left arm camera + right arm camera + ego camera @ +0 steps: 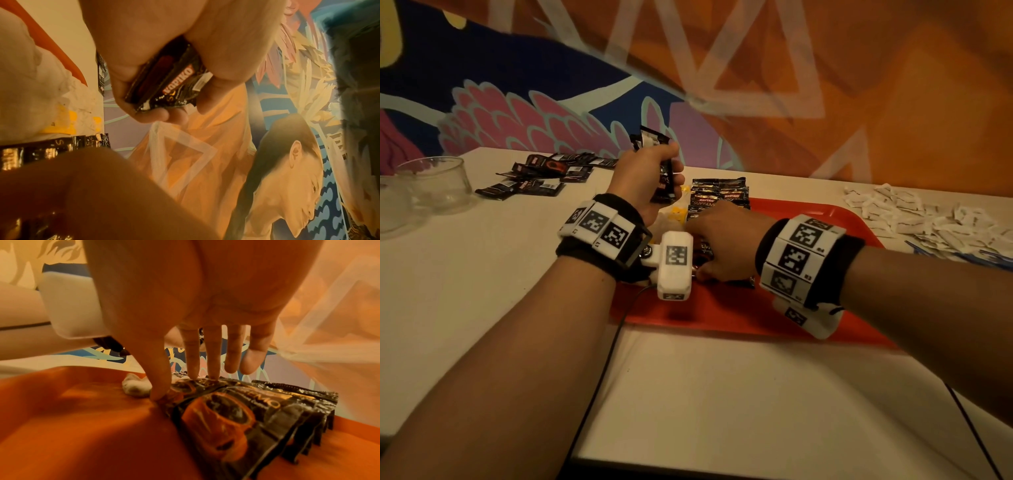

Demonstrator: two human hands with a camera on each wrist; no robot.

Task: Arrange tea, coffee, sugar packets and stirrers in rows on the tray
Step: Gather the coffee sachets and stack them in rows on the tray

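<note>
At frame centre, the left hand has its grip curled around a bundle of coffee packets; the right hand presses straight fingertips on the packet row on the red tray. Packets look light, slippery; pinch edges. Only the right wrist view shows fingertip contact

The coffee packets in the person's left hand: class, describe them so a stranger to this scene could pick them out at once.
Start at the red tray on the white table. Above its far left corner the left hand is raised, fingers curled round a small bundle of black coffee packets. Unlike the packets lying in a row on the tray or scattered on the table, these are held upright in the air.
</note>
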